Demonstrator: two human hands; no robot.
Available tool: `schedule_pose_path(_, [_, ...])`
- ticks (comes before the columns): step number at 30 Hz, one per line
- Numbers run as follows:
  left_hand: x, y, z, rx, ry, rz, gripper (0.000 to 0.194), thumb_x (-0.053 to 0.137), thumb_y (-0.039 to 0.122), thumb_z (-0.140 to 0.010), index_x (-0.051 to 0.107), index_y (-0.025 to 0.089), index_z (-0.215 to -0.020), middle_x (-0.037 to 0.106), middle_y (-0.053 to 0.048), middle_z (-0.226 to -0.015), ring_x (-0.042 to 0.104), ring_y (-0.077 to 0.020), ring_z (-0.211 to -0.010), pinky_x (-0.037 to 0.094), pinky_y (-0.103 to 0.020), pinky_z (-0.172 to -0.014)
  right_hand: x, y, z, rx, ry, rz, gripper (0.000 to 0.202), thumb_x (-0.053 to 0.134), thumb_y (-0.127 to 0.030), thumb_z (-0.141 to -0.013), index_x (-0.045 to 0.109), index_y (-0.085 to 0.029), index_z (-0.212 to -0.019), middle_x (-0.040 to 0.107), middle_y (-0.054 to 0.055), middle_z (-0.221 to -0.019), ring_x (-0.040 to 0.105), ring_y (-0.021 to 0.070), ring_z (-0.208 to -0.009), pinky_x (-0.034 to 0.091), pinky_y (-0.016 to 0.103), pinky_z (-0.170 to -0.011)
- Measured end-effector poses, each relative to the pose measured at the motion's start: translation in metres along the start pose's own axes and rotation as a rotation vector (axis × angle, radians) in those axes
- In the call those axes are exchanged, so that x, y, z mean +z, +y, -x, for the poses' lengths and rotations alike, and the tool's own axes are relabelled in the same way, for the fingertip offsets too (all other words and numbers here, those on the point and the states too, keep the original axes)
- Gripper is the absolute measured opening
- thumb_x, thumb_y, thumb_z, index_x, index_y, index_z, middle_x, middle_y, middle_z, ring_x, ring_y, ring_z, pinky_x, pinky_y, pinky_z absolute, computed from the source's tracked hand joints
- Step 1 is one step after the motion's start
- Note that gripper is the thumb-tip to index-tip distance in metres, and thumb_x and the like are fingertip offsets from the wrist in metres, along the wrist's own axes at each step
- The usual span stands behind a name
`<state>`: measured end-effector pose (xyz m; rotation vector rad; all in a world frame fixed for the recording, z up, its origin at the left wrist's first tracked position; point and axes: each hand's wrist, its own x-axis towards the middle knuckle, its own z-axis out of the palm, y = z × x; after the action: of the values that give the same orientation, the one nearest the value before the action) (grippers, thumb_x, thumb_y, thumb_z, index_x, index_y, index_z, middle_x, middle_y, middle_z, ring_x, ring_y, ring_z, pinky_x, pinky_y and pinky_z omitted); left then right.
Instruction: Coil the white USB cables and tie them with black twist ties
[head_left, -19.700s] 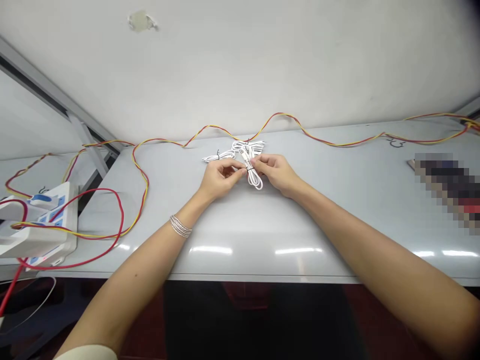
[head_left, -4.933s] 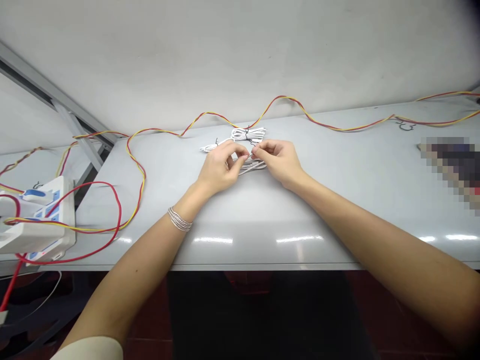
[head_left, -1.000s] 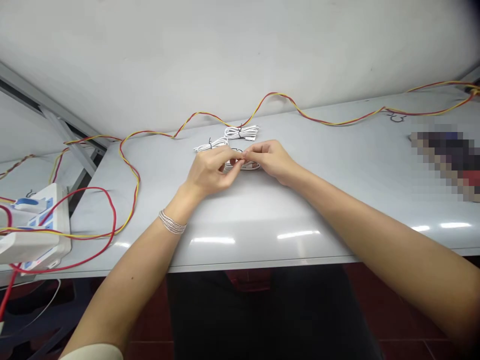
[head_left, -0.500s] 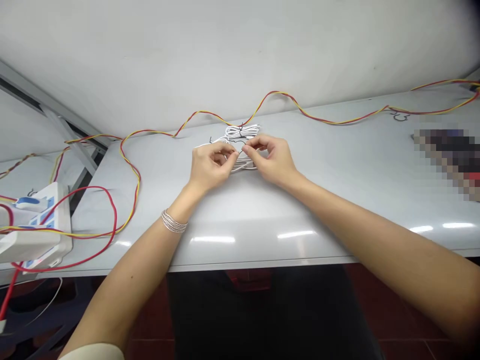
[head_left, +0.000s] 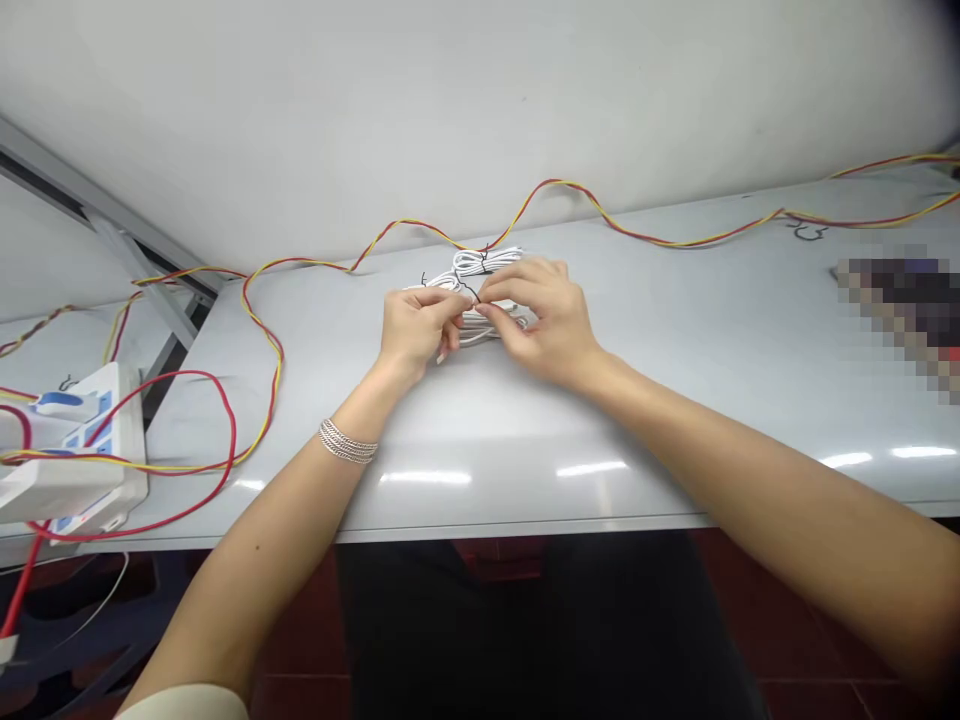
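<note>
Thumb and fingertips of my left hand (head_left: 420, 322) and my right hand (head_left: 541, 315) pinch a thin black tie (head_left: 469, 289), their tips nearly touching. Below and behind the fingers lies a coiled white cable (head_left: 484, 327), partly covered by both hands. Another white cable bundle (head_left: 484, 262), bound with a black tie, rests just behind them. A third white coil (head_left: 442, 282) shows past my left hand, with a black tie end sticking up.
A twisted red and yellow wire (head_left: 405, 222) runs along the back of the grey table (head_left: 480, 420). At the left edge stands a white power strip (head_left: 131, 440) with plugs and a red cable loop. Black tie pieces (head_left: 808, 232) and a pixelated object (head_left: 911, 300) lie at the right.
My right hand has shifted slightly left and its fingers have come over the black tie. My left hand's lower fingers have uncurled downward. The loop of tie between the hands looks smaller.
</note>
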<state>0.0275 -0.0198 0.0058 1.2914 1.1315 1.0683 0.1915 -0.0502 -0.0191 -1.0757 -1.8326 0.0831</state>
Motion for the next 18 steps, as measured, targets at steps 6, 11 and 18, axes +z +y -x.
schedule_pose_path(6, [0.0,0.001,-0.002,-0.139,-0.023,0.103,0.013,0.073,0.019,-0.065,0.064,0.013,-0.056,0.058,0.002,-0.052,0.049,-0.0071,-0.036,0.03,-0.02,-0.031,0.0,0.001,-0.001,-0.021,-0.003,-0.018,0.011,0.061,-0.021,-0.091,0.07,-0.022,-0.084,0.075,0.004,-0.093,0.065,0.0213,-0.093,0.04,0.04,-0.092])
schedule_pose_path(11, [-0.002,-0.008,-0.005,-0.097,-0.107,0.04,0.019,0.073,0.031,-0.074,0.071,0.013,-0.072,0.066,-0.003,-0.064,0.058,-0.0109,-0.044,0.037,-0.023,-0.037,0.0,0.01,-0.004,0.157,0.085,-0.199,0.012,0.061,-0.025,-0.09,0.066,-0.019,-0.081,0.073,0.006,-0.087,0.065,0.0192,-0.084,0.048,0.035,-0.079])
schedule_pose_path(18, [-0.007,-0.025,-0.01,0.456,-0.001,-0.517,0.025,0.076,0.035,-0.077,0.076,0.017,-0.094,0.072,-0.004,-0.079,0.058,-0.0147,-0.066,0.046,-0.029,-0.065,-0.002,0.021,-0.009,0.567,-0.038,-0.13,0.01,0.064,-0.024,-0.085,0.068,-0.019,-0.077,0.074,0.006,-0.084,0.069,0.0235,-0.083,0.05,0.04,-0.086])
